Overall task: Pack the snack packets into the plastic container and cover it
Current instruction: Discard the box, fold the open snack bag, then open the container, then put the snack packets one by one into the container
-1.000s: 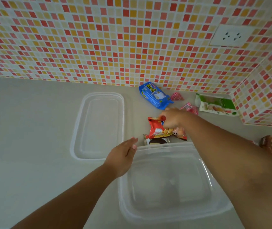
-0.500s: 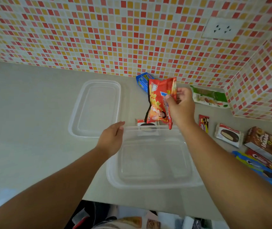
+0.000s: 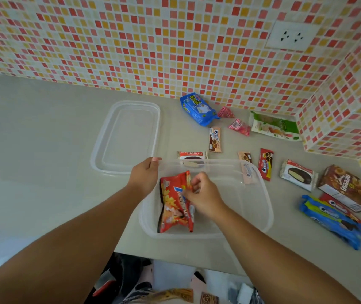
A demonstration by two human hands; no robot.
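Beige counter (image 3: pixel 43 150). Clear lid (image 3: pixel 129 137) lies flat mid-surface, toward the back edge. Clear container (image 3: pixel 265 194) sits at the front edge, just right of the lid.

Back edge: blue packet (image 3: pixel 198 109), pink sweets (image 3: pixel 239 127), and a green packet (image 3: pixel 273 126) in the back right corner.

Right side: pie packet (image 3: pixel 299 175), brown box (image 3: pixel 346 187), blue biscuit rolls (image 3: pixel 330 220).

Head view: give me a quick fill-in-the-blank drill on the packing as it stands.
The right hand pinches the ____ chip packet. The container, held at its rim by the left hand, has ____ packet inside. The lid lies on the counter to the container's ____.
Missing: red; one; left.
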